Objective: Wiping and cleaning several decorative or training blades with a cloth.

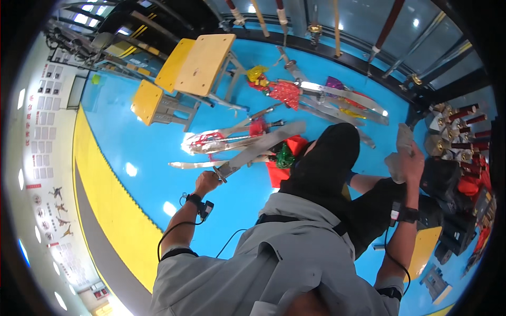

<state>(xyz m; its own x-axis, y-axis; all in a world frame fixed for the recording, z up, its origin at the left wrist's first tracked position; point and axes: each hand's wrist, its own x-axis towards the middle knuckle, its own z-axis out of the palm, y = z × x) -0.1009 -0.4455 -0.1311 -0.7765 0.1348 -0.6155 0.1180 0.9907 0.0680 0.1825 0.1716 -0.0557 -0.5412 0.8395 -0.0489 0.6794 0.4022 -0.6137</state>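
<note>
My left hand (208, 182) is closed around the hilt of a broad-bladed sword (263, 144), whose blade points up and right over the floor and across my knee's side. In my right hand (413, 161), raised at the right, is a crumpled pale cloth (404, 140). Below the held blade lie several other swords (221, 146) with red cords and tassels. Red cloth (276, 173) and a green tassel (285, 157) are next to my knee. Farther off lies a second pile of blades (344, 94) with a red sequined cloth (285, 94).
A wooden-topped table (204, 63) and a stool (147, 102) stand at upper left. Poles and long-handled weapons lean on a dark rack (355, 65) ahead. More handled weapons (454, 130) and black cases (440, 177) are at right. Blue mats (118, 138) cover the floor.
</note>
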